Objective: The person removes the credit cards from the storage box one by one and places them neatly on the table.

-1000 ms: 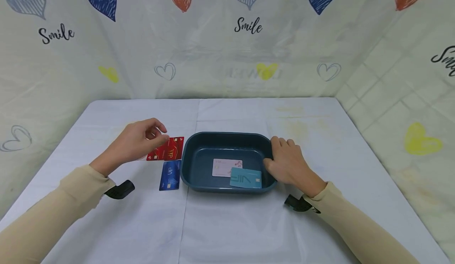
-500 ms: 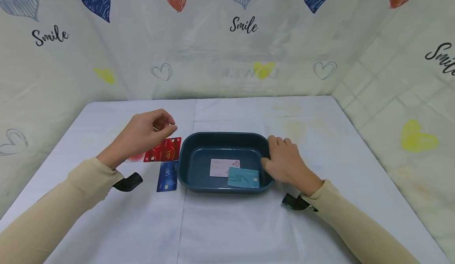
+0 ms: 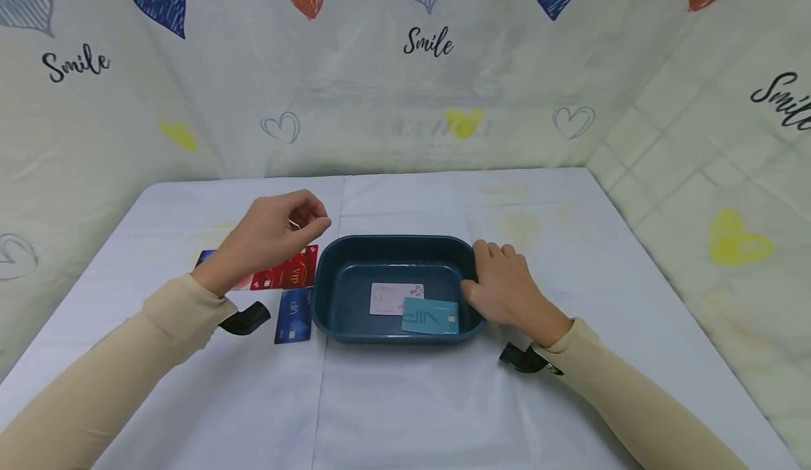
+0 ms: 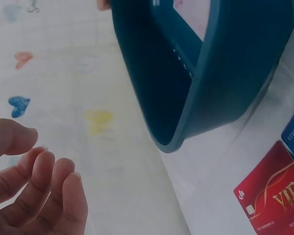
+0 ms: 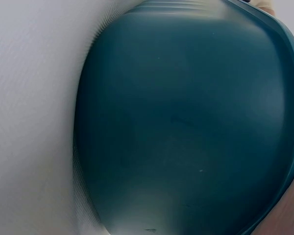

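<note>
My left hand [image 3: 279,227] hovers left of the teal plastic tray [image 3: 395,338], over the cards on the table. Its fingers are loosely curled, and the left wrist view shows nothing between thumb and fingertips. My right hand [image 3: 507,283] grips the tray's right end, thumb inside the rim and fingers outside. Inside the tray lie a pale pink card [image 3: 386,299] and a teal card [image 3: 431,316] overlapping it. Just left of the tray are a red VIP card [image 3: 298,269] and a blue VIP card [image 3: 293,316]. My left wrist partly hides the cards farther left.
A blue card's corner [image 3: 203,257] shows beyond the left wrist. A white cloth covers the table [image 3: 393,414]. Behind it hangs a pale curtain [image 3: 355,69] printed with hearts and "Smile".
My left hand has risen from the red card and moved right, toward the tray's far left corner. The right hand keeps its grip. The head view has shifted slightly.
</note>
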{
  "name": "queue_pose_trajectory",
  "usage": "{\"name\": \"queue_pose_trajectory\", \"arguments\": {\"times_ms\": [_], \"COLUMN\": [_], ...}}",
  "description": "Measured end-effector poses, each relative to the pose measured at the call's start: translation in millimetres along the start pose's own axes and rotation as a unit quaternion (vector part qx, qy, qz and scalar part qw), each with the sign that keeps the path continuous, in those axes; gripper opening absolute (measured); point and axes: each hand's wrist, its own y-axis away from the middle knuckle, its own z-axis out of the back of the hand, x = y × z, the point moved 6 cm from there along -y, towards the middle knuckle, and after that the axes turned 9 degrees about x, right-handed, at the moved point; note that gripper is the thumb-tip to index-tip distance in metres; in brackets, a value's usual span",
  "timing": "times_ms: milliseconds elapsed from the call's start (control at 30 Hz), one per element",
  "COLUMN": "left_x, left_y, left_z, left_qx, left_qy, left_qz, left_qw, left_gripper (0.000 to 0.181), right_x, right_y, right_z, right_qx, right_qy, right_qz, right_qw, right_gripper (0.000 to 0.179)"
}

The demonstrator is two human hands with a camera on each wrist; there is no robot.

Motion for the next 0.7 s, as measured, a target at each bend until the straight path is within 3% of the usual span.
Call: {"name": "queue_pose_trajectory", "arguments": {"times_ms": [700], "left_x": [-19.8], "left_y": [-26.0], "left_z": [-12.9], "left_qx": [-0.017], "left_qy": [0.039], "left_qz": [-0.035], "left_qw": [0.9985], "left_gripper": [0.017], "right_x": [1], "right_y": [-0.6], "right_z": [1], "right_qx": [0.007], "right_qy": [-0.002], "right_qz": [-0.002], "right_qw": [1.0], "right_gripper": [0.029]}}
